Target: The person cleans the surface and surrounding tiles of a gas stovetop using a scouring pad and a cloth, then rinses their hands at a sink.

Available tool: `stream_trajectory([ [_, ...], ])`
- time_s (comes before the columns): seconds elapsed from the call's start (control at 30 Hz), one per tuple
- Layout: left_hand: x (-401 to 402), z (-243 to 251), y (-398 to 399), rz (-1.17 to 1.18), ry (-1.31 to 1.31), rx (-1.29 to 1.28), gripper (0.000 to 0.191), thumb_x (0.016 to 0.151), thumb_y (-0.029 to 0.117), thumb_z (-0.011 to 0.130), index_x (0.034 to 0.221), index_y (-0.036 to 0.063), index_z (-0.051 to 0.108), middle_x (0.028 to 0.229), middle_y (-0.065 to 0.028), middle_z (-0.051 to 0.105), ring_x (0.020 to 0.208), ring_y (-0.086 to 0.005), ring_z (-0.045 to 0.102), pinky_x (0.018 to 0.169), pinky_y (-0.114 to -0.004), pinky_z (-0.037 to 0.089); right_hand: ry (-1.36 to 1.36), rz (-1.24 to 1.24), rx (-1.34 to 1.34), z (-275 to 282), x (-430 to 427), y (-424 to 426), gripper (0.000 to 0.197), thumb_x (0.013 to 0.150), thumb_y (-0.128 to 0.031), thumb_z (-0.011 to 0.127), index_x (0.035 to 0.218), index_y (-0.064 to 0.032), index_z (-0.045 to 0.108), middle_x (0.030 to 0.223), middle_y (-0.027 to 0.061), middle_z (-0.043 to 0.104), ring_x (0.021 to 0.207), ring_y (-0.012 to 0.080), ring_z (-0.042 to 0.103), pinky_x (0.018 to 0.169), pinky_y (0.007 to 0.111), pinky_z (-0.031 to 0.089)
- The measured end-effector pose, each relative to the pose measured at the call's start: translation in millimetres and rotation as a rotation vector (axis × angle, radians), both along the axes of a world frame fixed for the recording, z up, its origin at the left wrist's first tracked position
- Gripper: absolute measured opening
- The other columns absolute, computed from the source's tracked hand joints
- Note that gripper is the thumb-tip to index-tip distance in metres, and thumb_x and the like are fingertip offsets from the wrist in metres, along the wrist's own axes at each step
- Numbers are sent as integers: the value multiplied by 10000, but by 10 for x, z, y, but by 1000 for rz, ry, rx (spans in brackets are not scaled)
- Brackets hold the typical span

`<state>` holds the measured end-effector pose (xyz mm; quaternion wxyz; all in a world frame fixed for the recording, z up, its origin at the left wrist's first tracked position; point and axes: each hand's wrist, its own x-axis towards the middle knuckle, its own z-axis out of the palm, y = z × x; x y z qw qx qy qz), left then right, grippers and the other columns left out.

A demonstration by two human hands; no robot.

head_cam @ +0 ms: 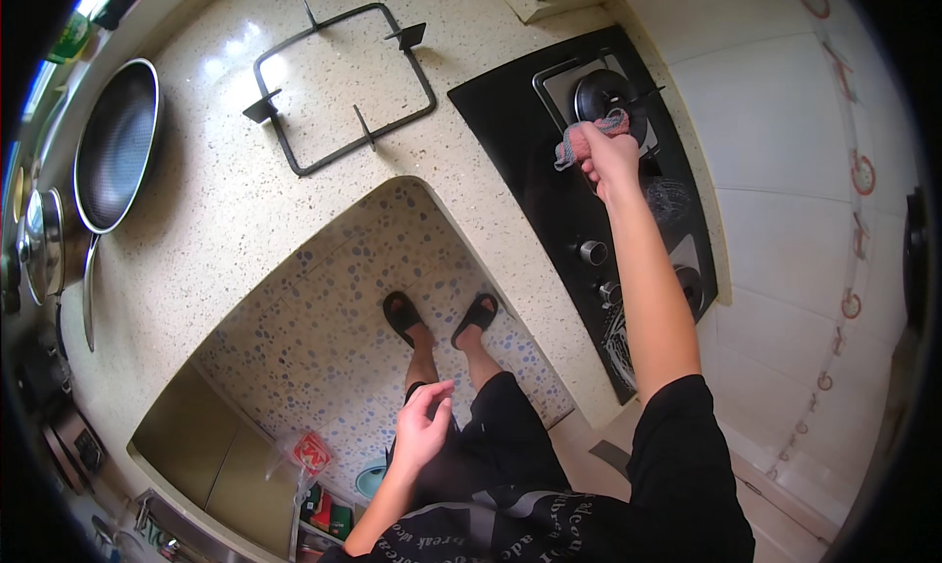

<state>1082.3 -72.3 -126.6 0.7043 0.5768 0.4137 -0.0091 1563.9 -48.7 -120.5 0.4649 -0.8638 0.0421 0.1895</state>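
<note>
My right hand (614, 158) is closed on a pink and grey cloth (578, 142), pressed beside the far burner (605, 95) of a black glass gas hob (515, 143). My left hand (425, 424) hangs in front of my body, fingers apart and slightly curled, with nothing in it. Whitish smears (668, 198) mark the hob's surface near my right forearm, and more lie by its near edge. Two control knobs (593, 251) stand on the hob. A square black pan support (324, 162) rests on the speckled stone worktop (221, 187), left of the hob.
On the worktop at the left lies a frying pan (116, 147), with a lidded pot (45, 246) beyond it. A sink (158, 511) is at the lower left. Near the floor are a plastic bag (309, 452) and a light-blue basin (372, 480). A tiled wall (780, 136) borders the hob.
</note>
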Motion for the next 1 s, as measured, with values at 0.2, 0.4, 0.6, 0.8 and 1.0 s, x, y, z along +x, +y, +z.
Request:
stream_trajectory([
  [0.2,-41,27,12,19,-21,0,271,960,51,634,1221,3,684,1120,-128,712,1055,-228,710,949,-327,532,30,-61,79,93,81,-78,190,878,-186,726,805,-21,666,651,39,633,426,92,489,367,248,303],
  [0.4,-107,72,67,22,-5,17,273,958,43,630,1222,0,684,1122,-129,712,1058,-232,710,951,-328,533,6,-29,12,667,445,-559,227,946,-266,687,922,-44,730,763,13,688,506,40,470,412,226,277],
  [0.6,-87,124,105,25,-9,42,269,954,44,634,1215,5,689,1124,-130,715,1064,-233,710,950,-326,534,44,124,131,1425,644,-778,272,966,-249,622,1047,-2,704,776,25,677,535,51,554,378,219,258],
  [0.8,-104,104,78,62,-38,14,273,960,63,640,1224,20,693,1136,-130,715,1052,-234,716,931,-327,546,22,173,122,1762,172,-451,206,957,-211,632,1018,-25,697,782,-8,680,541,48,583,378,213,307],
  [1.0,-237,94,127,92,-32,62,280,952,74,645,1223,25,697,1144,-129,716,1043,-241,719,919,-327,548,8,264,253,1973,-376,408,205,959,-187,656,1046,-6,700,842,-1,700,602,41,603,499,195,458],
])
